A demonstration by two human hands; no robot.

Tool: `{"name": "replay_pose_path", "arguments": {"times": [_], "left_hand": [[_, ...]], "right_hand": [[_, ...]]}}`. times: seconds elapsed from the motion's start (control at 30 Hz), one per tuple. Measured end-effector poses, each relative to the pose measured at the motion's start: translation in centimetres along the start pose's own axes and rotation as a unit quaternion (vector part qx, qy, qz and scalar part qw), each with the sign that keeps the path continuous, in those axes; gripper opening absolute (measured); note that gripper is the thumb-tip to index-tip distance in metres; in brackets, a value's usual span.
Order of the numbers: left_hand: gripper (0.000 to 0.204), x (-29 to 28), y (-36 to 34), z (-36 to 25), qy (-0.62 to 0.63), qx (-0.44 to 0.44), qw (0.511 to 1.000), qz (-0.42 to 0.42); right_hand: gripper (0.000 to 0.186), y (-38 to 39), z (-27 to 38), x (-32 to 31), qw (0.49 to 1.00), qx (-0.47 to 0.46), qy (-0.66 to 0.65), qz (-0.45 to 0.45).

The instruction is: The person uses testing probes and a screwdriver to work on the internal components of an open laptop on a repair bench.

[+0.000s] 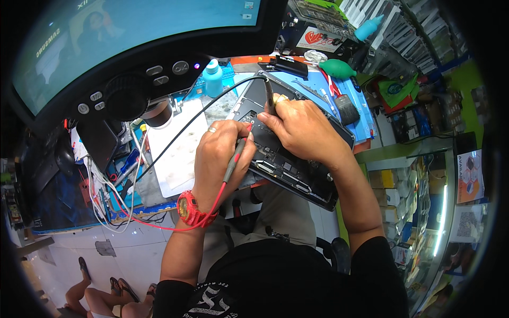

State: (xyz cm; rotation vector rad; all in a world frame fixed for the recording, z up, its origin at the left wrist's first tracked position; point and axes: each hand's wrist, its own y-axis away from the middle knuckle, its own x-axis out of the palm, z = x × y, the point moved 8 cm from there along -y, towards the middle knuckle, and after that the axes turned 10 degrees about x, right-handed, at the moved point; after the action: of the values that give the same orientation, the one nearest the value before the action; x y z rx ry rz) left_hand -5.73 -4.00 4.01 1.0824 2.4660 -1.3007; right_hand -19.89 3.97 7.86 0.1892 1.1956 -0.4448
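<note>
An opened laptop (313, 185) lies at a slant on the bench edge, its circuit board and dark battery cells exposed. My left hand (220, 153), with a red watch on the wrist, pinches a red and grey test probe (234, 161); its red lead loops down past the watch. The probe's front end points at the board, but the exact contact is hidden by my fingers. My right hand (299, 124) rests over the laptop's upper part, closed around a dark pen-shaped probe (270, 98) with a black cable (204, 109) leaving its top. This probe's tip is hidden.
A large monitor (154, 69) looms over the upper left. Behind the laptop are a light-blue bottle (213, 78), a green air blower (338, 69) and a black brush (348, 108). Left lies a white sheet (177, 140) beside tangled white cables (108, 212). A lit glass cabinet (440, 222) stands right.
</note>
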Motion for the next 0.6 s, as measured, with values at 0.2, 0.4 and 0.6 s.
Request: {"name": "replay_pose_path", "arguments": {"times": [0.2, 0.4, 0.6], "left_hand": [[0.012, -0.1, 0.1, 0.2, -0.003, -0.013, 1.000, 0.005], [0.011, -0.2, 0.0, 0.2, 0.006, -0.018, 1.000, -0.003], [0.013, -0.1, 0.3, 0.2, 0.002, 0.000, 1.000, -0.018]], "right_hand": [[0.026, 0.8, 1.0, -1.3, 0.997, -0.012, -0.047, -0.055], [0.016, 4.9, 3.8, -1.5, 0.979, -0.089, -0.025, -0.181], [0.025, 8.2, 3.0, -0.1, 0.967, -0.068, -0.051, -0.240]]}}
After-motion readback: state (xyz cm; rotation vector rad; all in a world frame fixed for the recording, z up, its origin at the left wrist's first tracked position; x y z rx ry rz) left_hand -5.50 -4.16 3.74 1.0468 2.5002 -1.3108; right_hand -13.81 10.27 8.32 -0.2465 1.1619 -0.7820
